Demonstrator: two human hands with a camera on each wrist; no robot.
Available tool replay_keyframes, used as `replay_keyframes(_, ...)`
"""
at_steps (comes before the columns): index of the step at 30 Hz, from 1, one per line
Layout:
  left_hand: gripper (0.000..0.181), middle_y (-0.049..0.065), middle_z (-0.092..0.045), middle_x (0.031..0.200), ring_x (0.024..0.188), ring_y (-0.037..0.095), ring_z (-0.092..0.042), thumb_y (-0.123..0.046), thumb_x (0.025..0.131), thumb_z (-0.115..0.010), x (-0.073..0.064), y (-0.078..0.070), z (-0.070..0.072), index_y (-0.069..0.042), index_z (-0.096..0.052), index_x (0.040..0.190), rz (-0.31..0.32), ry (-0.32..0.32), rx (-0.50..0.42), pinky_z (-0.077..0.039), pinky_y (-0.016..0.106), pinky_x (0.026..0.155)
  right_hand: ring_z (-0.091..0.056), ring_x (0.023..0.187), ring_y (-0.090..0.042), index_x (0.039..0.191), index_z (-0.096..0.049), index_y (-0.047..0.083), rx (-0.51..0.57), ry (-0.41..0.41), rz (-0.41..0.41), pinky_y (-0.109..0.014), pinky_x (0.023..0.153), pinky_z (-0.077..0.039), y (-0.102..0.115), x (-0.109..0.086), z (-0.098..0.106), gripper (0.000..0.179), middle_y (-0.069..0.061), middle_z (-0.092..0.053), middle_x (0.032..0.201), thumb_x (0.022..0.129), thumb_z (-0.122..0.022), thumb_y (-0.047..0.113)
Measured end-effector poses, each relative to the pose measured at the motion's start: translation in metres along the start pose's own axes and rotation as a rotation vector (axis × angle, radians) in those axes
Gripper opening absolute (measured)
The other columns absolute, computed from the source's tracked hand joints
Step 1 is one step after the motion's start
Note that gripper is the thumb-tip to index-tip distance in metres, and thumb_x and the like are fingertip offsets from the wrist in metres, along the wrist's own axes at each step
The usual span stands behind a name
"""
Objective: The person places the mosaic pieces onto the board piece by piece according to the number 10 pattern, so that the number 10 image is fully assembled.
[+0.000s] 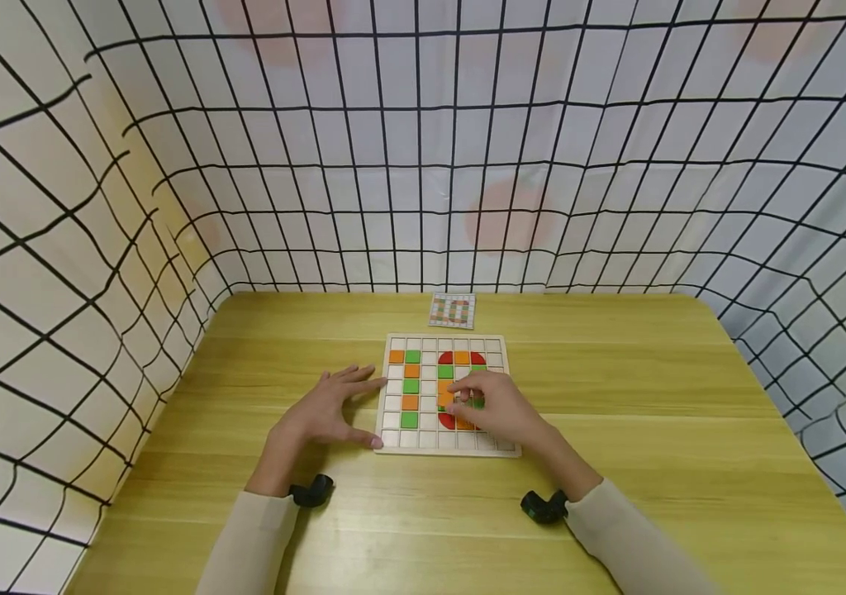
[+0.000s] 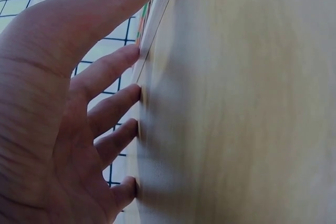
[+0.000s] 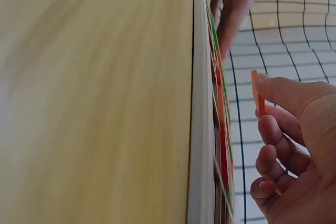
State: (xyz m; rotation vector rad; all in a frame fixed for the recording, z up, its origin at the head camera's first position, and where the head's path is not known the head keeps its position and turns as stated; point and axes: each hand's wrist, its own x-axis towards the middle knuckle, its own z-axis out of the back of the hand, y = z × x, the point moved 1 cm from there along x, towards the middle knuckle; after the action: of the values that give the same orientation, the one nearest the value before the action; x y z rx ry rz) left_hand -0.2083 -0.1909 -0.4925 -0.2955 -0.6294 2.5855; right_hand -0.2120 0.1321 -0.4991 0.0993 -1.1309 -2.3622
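Observation:
A pale wooden grid board (image 1: 404,440) lies on the table, with green, orange and red pieces set in its squares. Over its right half, my right hand (image 1: 501,405) pinches an orange square tile (image 3: 258,93) between thumb and index finger. In the right wrist view that tile is held apart from the board, and the other fingers curl loosely. My left hand (image 1: 322,409) is spread at the board's left side, thumb and index finger touching its edge. The remaining left fingertips (image 2: 128,128) rest on the table. The right hand hides part of the right-hand pattern.
Behind the board lies a small pattern card (image 1: 453,311) with a coloured grid. A wall of white cloth with black netting (image 1: 423,190) encloses the back and sides of the wooden table (image 1: 639,388). Black devices (image 1: 313,492) are worn at both wrists.

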Motion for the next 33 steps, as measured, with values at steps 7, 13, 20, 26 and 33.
replay_keyframes(7, 0.104, 0.002, -0.031, 0.17, 0.159, 0.033, -0.022, -0.072, 0.065, -0.086, 0.001, -0.001, 0.001, -0.034, -0.048, 0.155, 0.023, 0.014, 0.014, -0.009, 0.067, 0.126, -0.053, 0.072, -0.011, 0.113, -0.078, 0.011, -0.031, 0.044, 0.028, -0.023, 0.065, -0.048, 0.019, 0.011, -0.021, 0.025, 0.009, -0.062, 0.084, 0.091, -0.081, 0.023)
replay_keyframes(13, 0.103, 0.003, -0.032, 0.169, 0.159, 0.034, -0.023, -0.072, 0.066, -0.085, 0.001, 0.0, 0.001, -0.033, -0.049, 0.154, 0.026, 0.017, 0.021, -0.009, 0.068, 0.126, -0.052, 0.072, -0.011, 0.115, -0.079, 0.013, -0.026, 0.079, 0.014, -0.022, 0.064, -0.045, 0.031, 0.018, -0.035, 0.028, 0.011, -0.061, 0.083, 0.09, -0.082, 0.025)
replay_keyframes(20, 0.102, 0.005, -0.033, 0.169, 0.159, 0.035, -0.023, -0.07, 0.066, -0.086, 0.0, -0.002, 0.001, -0.031, -0.051, 0.153, 0.01, 0.009, 0.006, -0.009, 0.069, 0.125, -0.055, 0.076, -0.01, 0.114, -0.079, 0.016, -0.067, 0.104, 0.042, -0.023, 0.068, -0.048, 0.036, 0.024, -0.05, 0.026, 0.01, -0.063, 0.085, 0.091, -0.081, 0.027)
replay_keyframes(26, 0.1, 0.006, -0.034, 0.168, 0.158, 0.036, -0.024, -0.069, 0.067, -0.086, 0.0, -0.003, 0.001, -0.03, -0.052, 0.152, 0.006, 0.002, 0.004, -0.01, 0.07, 0.124, -0.055, 0.078, -0.007, 0.113, -0.079, 0.017, -0.145, 0.128, 0.039, -0.022, 0.069, -0.048, 0.038, 0.029, -0.061, 0.027, 0.009, -0.063, 0.085, 0.091, -0.08, 0.033)
replay_keyframes(33, 0.101, 0.004, -0.034, 0.168, 0.159, 0.034, -0.023, -0.069, 0.066, -0.087, 0.001, -0.003, 0.002, -0.031, -0.052, 0.152, 0.017, 0.008, 0.005, -0.009, 0.069, 0.125, -0.053, 0.076, -0.005, 0.112, -0.08, 0.021, -0.212, 0.117, 0.032, -0.021, 0.064, -0.046, 0.042, 0.031, -0.066, 0.028, 0.011, -0.062, 0.082, 0.091, -0.079, 0.038)
